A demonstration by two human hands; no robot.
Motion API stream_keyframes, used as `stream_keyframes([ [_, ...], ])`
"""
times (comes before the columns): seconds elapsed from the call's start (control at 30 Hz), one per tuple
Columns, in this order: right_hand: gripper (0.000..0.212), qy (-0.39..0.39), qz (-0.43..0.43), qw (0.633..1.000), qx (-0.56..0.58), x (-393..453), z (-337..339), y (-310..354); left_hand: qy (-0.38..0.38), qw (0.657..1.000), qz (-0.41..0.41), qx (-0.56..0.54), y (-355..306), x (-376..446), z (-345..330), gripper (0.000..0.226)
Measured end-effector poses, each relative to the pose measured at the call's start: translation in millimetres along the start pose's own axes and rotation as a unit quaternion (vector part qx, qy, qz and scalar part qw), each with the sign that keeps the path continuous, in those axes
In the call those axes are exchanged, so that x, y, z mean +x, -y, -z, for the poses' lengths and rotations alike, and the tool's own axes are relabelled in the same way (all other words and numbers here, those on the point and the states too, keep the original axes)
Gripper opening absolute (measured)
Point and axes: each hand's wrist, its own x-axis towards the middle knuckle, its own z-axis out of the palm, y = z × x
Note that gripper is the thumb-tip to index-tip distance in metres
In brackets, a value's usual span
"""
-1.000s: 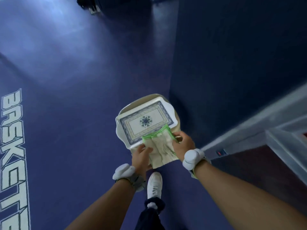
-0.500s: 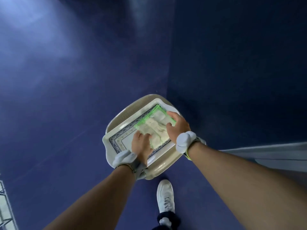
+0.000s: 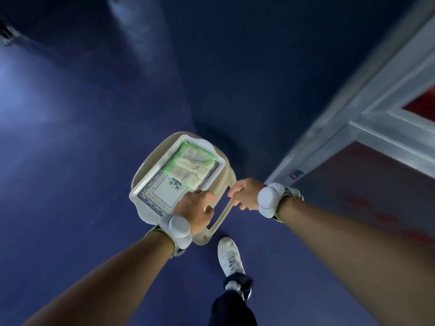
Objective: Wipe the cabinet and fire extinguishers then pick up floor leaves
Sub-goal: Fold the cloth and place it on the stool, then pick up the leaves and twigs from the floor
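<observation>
Gripping stool (image 3: pixel 226 177) edge: left hand (image 3: pixel 196 211) | right hand (image 3: pixel 244 194) curled

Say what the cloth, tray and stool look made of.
Cloth: soft woven fabric, cream with green edging; it folds and creases. Tray: probably melamine or plastic, glossy white with a printed blue border. Stool: likely moulded plastic, smooth beige with rounded edges.

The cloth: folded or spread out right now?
Folded: the cloth lies as a layered, creased rectangle on the tray, no hand touching it.
</observation>
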Motion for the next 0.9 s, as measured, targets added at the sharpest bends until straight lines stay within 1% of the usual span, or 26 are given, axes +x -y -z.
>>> stream_keyframes([
  [0.03, 0.029, -0.021, 0.01, 0.999, -0.038, -23.3, -4.0, -8.1, 0.02, 1.0, -0.013, 0.007, -11.2, -15.4, -3.5, 0.033],
  [0.1, 0.029, -0.068, 0.025, 0.993, -0.095, -70.6, -18.1, -28.9, 0.043, 0.999, -0.027, -0.02, -32.3, -47.7, -13.9, 0.032],
  [0.2, 0.028, -0.118, 0.034, 0.989, -0.084, -141.4, -48.3, -75.5, 0.04, 0.996, -0.063, -0.054, -63.6, -99.5, -41.7, 0.031],
  [0.27, 0.028, -0.146, 0.012, 0.988, -0.04, -187.0, -73.1, -108.3, 0.057, 0.992, -0.094, -0.053, -82.2, -137.7, -63.9, 0.032],
  [0.37, 0.024, -0.195, -0.039, 0.977, 0.072, -262.0, -114.7, -152.4, 0.111, 0.985, -0.12, -0.055, -107.7, -199.2, -100.5, 0.033],
  [0.43, 0.025, -0.211, -0.08, 0.961, 0.161, -309.4, -146.5, -181.1, 0.141, 0.98, -0.132, -0.05, -121.6, -243.6, -126.6, 0.032],
  [0.5, 0.026, -0.233, -0.121, 0.931, 0.253, -347.1, -181.8, -211.0, 0.168, 0.975, -0.132, -0.053, -130.4, -286.0, -152.7, 0.03],
  [0.53, 0.025, -0.252, -0.135, 0.905, 0.316, -362.3, -199.6, -224.5, 0.179, 0.974, -0.126, -0.06, -131.0, -303.6, -165.8, 0.029],
  [0.57, 0.024, -0.276, -0.141, 0.87, 0.383, -374.8, -216.9, -235.4, 0.19, 0.973, -0.113, -0.066, -129.4, -319.1, -178.8, 0.027],
  [0.6, 0.024, -0.298, -0.144, 0.83, 0.448, -390.1, -235.5, -245.6, 0.202, 0.972, -0.102, -0.07, -127.4, -335.5, -192.4, 0.025],
  [0.63, 0.024, -0.334, -0.147, 0.782, 0.505, -406.7, -257.0, -255.1, 0.22, 0.969, -0.086, -0.068, -123.1, -352.7, -206.1, 0.023],
  [0.7, 0.024, -0.39, -0.159, 0.706, 0.57, -427.5, -291.7, -267.1, 0.25, 0.964, -0.058, -0.072, -114.4, -376.6, -226.4, 0.022],
  [0.73, 0.024, -0.43, -0.169, 0.651, 0.603, -451.7, -327.8, -277.4, 0.27, 0.959, -0.068, -0.06, -114.3, -400.5, -247.4, 0.022],
  [0.77, 0.024, -0.44, -0.167, 0.626, 0.622, -453.2, -338.7, -277.2, 0.266, 0.959, -0.051, -0.077, -110.8, -404.8, -251.7, 0.023],
  [0.8, 0.025, -0.456, -0.174, 0.589, 0.644, -461.1, -361.1, -278.3, 0.27, 0.958, -0.037, -0.087, -107.0, -415.9, -261.2, 0.023],
  [0.83, 0.026, -0.461, -0.17, 0.572, 0.657, -458.4, -368.4, -275.3, 0.263, 0.959, -0.022, -0.104, -104.2, -417.5, -263.0, 0.023],
  [0.87, 0.027, -0.469, -0.175, 0.537, 0.679, -466.3, -387.4, -277.9, 0.273, 0.956, -0.02, -0.104, -102.5, -429.7, -275.3, 0.021],
  [0.9, 0.027, -0.487, -0.179, 0.493, 0.698, -476.5, -422.6, -286.2, 0.29, 0.953, -0.036, -0.083, -95.5, -449.4, -299.8, 0.02],
])
